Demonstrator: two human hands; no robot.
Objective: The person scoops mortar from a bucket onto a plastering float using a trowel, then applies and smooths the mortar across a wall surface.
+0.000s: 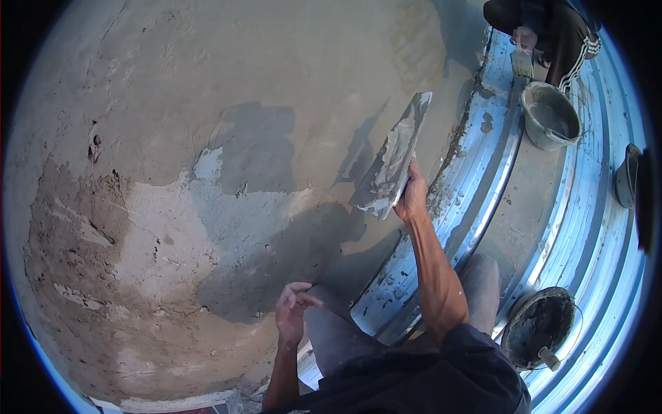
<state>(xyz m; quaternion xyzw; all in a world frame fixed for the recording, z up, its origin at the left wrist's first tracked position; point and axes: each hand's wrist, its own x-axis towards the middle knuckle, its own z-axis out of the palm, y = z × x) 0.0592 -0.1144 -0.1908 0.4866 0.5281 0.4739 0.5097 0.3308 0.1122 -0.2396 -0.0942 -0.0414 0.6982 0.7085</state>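
My right hand [413, 196] is wrapped round a plastering trowel [418, 131], whose long flat blade is tilted. Wet grey mortar [395, 156] lies smeared along the blade. The trowel is held out in front of the plastered wall [331, 76], and its shadow falls on that surface. Beside my knee, my left hand [294, 310] is raised with its fingers loosely bent and apart, and nothing shows in it. Ahead of that hand, a paler rough patch [162, 228] interrupts the smooth grey plaster.
Ribbed metal sheeting [500, 90] runs along the right, splashed with mortar. A bucket [527, 345] of dark mix stands by my right side. Farther up, another bucket [548, 141] stands near a crouching person, whose hand [525, 38] holds a wide brush [522, 63]. A third bucket [626, 178] sits at the right edge.
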